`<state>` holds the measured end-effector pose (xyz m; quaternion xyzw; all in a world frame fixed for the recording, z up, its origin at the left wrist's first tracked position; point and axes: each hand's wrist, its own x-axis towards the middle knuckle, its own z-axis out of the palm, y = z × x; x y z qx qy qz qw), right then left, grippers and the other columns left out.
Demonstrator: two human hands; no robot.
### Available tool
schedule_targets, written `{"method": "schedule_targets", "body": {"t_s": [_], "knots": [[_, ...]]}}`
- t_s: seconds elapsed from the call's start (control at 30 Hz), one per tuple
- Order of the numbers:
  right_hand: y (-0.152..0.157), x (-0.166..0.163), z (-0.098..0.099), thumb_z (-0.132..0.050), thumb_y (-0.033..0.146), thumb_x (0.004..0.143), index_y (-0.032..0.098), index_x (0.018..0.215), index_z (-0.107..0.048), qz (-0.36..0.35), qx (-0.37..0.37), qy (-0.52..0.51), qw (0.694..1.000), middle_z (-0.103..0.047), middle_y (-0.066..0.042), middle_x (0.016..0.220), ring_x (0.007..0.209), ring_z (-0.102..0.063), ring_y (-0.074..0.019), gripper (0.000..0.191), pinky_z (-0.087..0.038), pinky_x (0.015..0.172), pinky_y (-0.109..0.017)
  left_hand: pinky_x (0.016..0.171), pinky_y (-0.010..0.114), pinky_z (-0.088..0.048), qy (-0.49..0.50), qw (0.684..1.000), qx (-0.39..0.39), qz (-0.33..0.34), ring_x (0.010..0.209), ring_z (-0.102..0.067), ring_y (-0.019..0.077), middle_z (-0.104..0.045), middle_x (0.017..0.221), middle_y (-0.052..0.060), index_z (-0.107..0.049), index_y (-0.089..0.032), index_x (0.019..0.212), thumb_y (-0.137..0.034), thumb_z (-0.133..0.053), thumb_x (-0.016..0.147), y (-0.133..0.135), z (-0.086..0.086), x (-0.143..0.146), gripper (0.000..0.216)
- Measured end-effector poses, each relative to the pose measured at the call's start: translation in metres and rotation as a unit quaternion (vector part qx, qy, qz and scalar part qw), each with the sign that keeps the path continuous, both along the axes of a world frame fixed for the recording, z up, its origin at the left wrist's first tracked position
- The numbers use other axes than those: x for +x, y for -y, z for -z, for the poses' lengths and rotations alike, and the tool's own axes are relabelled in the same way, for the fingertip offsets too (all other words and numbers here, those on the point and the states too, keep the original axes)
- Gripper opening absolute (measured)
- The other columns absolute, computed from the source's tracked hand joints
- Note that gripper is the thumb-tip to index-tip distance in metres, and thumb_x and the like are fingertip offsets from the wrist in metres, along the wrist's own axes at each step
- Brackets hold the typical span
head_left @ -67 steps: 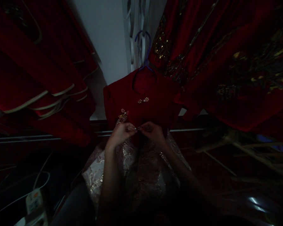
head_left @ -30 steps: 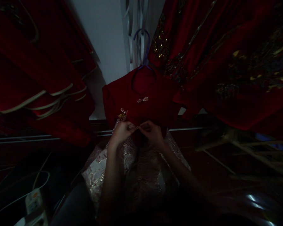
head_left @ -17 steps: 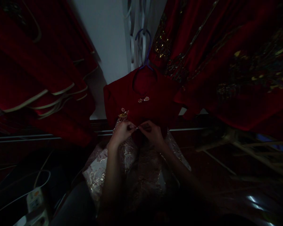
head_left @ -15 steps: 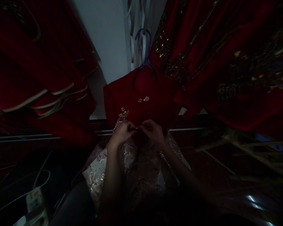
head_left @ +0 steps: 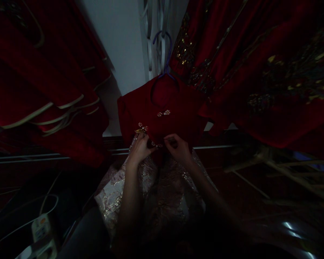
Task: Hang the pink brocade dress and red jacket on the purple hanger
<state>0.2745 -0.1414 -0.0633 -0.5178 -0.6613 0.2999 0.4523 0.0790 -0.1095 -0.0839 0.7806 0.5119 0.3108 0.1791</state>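
Observation:
A dark red garment with a round neckline hangs from a purple hanger. A beaded flower clasp sits on its upper chest, and a second beaded clasp is lower on the front. A gold and beaded ornament with dangling strands is on the left. My left hand is closed on the garment's front beside the lower clasp, its thumb touching the cloth just below. Just right of that clasp, my right hand is pinched, thumb to forefinger; whatever it holds is too small and dark to make out.
Red garments with pale trim hang on the left, and sequinned red ones on the right. Pinkish metallic brocade lies below my hands. At lower left is a power strip with cables; a wooden rack stands right.
My right hand has drawn off the lower clasp, slightly up and to the right, so the clasp now shows between the hands. My left hand stays at the clasp.

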Motion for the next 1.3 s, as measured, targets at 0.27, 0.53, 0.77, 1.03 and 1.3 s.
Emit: {"method": "schedule_targets", "body": {"t_s": [0.27, 0.53, 0.77, 1.03, 1.3], "knots": [[-0.007, 0.002, 0.024, -0.059, 0.028, 0.083, 0.02, 0.106, -0.056, -0.041, -0.04, 0.044, 0.997, -0.068, -0.006, 0.102, 0.094, -0.066, -0.0163, 0.024, -0.054, 0.083, -0.032, 0.097, 0.04, -0.043, -0.043, 0.998, 0.031, 0.021, 0.111, -0.05, 0.0259, -0.056, 0.112, 0.008, -0.072, -0.024, 0.097, -0.038, -0.07, 0.076, 0.001, -0.003, 0.005, 0.025], [-0.008, 0.003, 0.027, -0.058, 0.026, 0.084, 0.02, 0.103, -0.057, -0.06, -0.034, 0.051, 0.996, -0.069, -0.004, 0.099, 0.092, -0.067, -0.0152, 0.02, -0.053, 0.086, -0.031, 0.094, 0.04, -0.043, -0.026, 0.999, 0.021, 0.02, 0.106, -0.052, 0.0241, -0.058, 0.104, 0.006, -0.071, -0.022, 0.081, -0.032, -0.071, 0.075, 0.0, -0.004, 0.002, 0.012], [-0.007, 0.002, 0.025, -0.056, 0.025, 0.085, 0.02, 0.104, -0.057, -0.076, -0.033, 0.039, 0.996, -0.069, -0.004, 0.099, 0.091, -0.067, -0.0141, 0.02, -0.052, 0.086, -0.031, 0.084, 0.034, -0.045, 0.015, 0.999, 0.018, 0.033, 0.09, -0.058, 0.0196, -0.065, 0.086, 0.002, -0.064, -0.021, 0.075, -0.023, -0.066, 0.077, 0.002, -0.011, 0.006, 0.003], [-0.003, 0.001, 0.019, -0.061, 0.023, 0.08, 0.02, 0.107, -0.054, -0.103, -0.031, 0.059, 0.992, -0.068, -0.003, 0.1, 0.092, -0.065, -0.0141, 0.027, -0.051, 0.084, -0.029, 0.069, 0.028, -0.044, 0.023, 0.998, -0.049, 0.025, 0.074, -0.061, 0.0151, -0.067, 0.079, 0.001, -0.064, -0.022, 0.081, -0.028, -0.057, 0.083, 0.004, -0.008, 0.002, 0.01], [-0.001, -0.002, 0.019, -0.054, 0.012, 0.076, 0.022, 0.1, -0.05, -0.05, -0.016, 0.17, 0.984, -0.064, -0.001, 0.093, 0.084, -0.062, -0.0153, 0.027, -0.047, 0.076, -0.027, 0.07, 0.025, -0.049, 0.309, 0.944, -0.111, -0.034, 0.072, -0.063, 0.0133, -0.068, 0.079, 0.001, -0.06, -0.018, 0.097, -0.045, -0.076, 0.065, -0.003, -0.005, 0.008, 0.045]]}}
